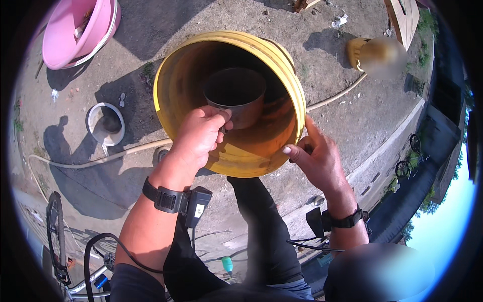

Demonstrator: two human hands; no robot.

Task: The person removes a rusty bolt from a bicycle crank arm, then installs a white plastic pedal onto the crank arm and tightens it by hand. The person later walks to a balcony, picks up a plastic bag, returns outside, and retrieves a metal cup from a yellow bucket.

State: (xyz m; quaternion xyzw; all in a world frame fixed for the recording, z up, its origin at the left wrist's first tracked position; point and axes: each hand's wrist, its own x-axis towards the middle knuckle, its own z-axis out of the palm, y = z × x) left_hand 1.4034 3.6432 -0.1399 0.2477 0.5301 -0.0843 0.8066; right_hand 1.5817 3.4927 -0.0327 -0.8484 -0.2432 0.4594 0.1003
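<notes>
A large yellow bucket (pixel 236 38) is tilted so that its mouth faces me. Within it is a round metal pot (pixel 249 111) with a dark inside. My left hand (pixel 204 128) reaches into the mouth, its fingers closed on the near side of the pot; whether they grip a handle or the rim I cannot tell. On the right, my right hand (pixel 319 158) holds the bucket's rim, thumb toward the mouth and fingers partly hidden behind. The bucket's inner wall looks stained brown. Both wrists wear black straps with small devices.
A pale hose (pixel 121 152) runs across the dirt behind the bucket. At left stand a white pail (pixel 105 124) and pink tubs (pixel 75 38). A yellow container (pixel 356 53) sits at the far right, wooden boards (pixel 404 22) beyond it. A bicycle (pixel 55 236) is at lower left.
</notes>
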